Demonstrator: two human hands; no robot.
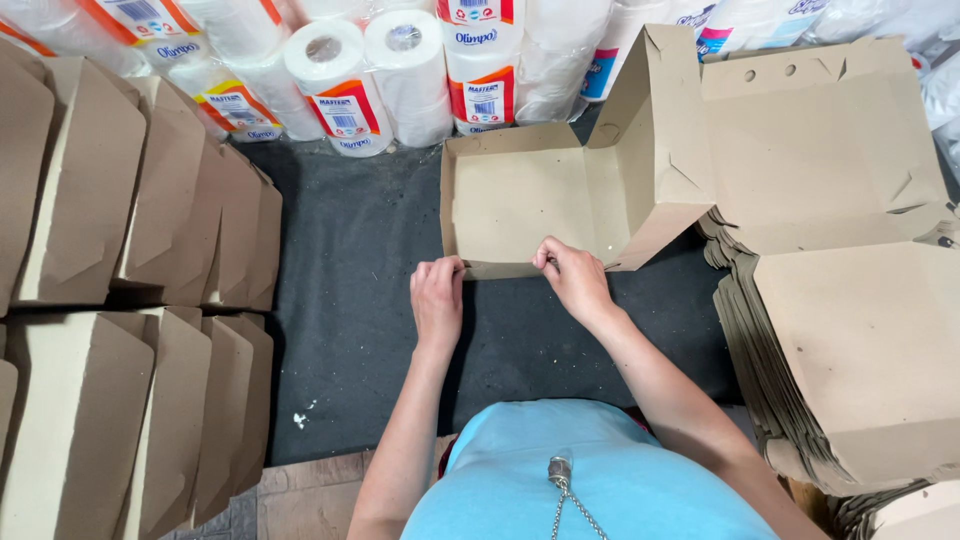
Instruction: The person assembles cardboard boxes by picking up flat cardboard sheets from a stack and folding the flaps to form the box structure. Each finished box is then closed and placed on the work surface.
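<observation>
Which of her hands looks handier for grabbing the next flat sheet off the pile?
Probably the right hand: the stack of flat cardboard blanks lies on its side. The left hand pinches the half-folded box at its near-left corner, farther away.

Brown cardboard box, half-folded, open top, upper centre of frame on dark mat. Plain kraft inside, shallow side walls raised, tall lid flap standing tilted at its right side. Near wall low, folded inward, pinched at both ends by fingers at frame centre.
</observation>
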